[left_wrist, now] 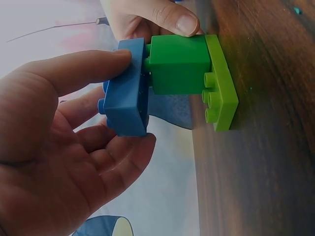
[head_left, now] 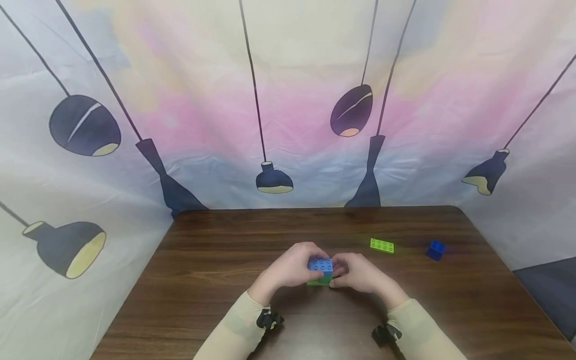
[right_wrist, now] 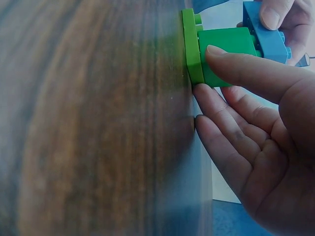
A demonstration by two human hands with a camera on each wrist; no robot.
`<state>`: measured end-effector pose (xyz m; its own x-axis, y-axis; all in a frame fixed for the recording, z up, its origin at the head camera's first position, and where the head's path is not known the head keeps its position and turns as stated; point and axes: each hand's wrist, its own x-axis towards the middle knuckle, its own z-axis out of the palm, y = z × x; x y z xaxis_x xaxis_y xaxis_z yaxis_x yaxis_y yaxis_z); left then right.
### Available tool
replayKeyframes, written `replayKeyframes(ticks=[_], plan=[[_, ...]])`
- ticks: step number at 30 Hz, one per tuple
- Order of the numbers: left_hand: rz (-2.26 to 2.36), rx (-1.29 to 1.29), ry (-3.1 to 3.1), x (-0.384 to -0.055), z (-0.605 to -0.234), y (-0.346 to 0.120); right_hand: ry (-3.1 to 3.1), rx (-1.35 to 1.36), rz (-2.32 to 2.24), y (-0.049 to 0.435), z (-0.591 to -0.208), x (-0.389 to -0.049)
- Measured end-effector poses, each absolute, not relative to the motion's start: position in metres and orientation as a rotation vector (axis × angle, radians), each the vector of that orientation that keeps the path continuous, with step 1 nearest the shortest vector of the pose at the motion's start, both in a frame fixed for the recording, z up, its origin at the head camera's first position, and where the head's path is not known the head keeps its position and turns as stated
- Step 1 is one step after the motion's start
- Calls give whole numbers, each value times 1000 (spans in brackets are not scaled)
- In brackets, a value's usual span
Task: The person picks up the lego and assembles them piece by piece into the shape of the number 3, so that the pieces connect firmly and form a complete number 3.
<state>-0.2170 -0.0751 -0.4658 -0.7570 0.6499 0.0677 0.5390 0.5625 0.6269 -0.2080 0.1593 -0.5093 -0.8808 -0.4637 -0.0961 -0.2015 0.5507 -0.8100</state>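
Between the two hands stands a small stack of toy building bricks on the wooden table. A light-green flat plate (left_wrist: 224, 88) lies at the bottom, with a green brick (left_wrist: 179, 66) on one end of its studs. On top is a blue brick (head_left: 322, 263), which overhangs the green one; some green studs show in the gap between them. My left hand (head_left: 294, 266) pinches the blue brick (left_wrist: 125, 91) between thumb and fingers. My right hand (head_left: 357, 272) holds the green brick (right_wrist: 226, 39), thumb on its near face; its far fingertips are partly hidden.
Another light-green plate (head_left: 382, 246) lies on the table (head_left: 216, 240) beyond the right hand. Farther right is a dark blue brick (head_left: 435, 250). A cloth backdrop (head_left: 306, 110) printed with lamps hangs along the table's back edge.
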Motion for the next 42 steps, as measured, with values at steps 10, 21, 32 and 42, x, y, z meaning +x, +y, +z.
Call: replayKeyframes(ticks=[10,21,32,42], plan=[[957,1024,2637,-219,-466,-76,2502,-568,-1232,158,-510,-211],[942,1040,2648,-218,-465,-73,2503,-546,-1240,159,-509,-211],[935,1043,2665,-215,-465,-74,2497,-542,-1243,159,-512,-209],[1018,954,2637,-215,-465,-74,2486,-550,-1256,160,-514,-210]])
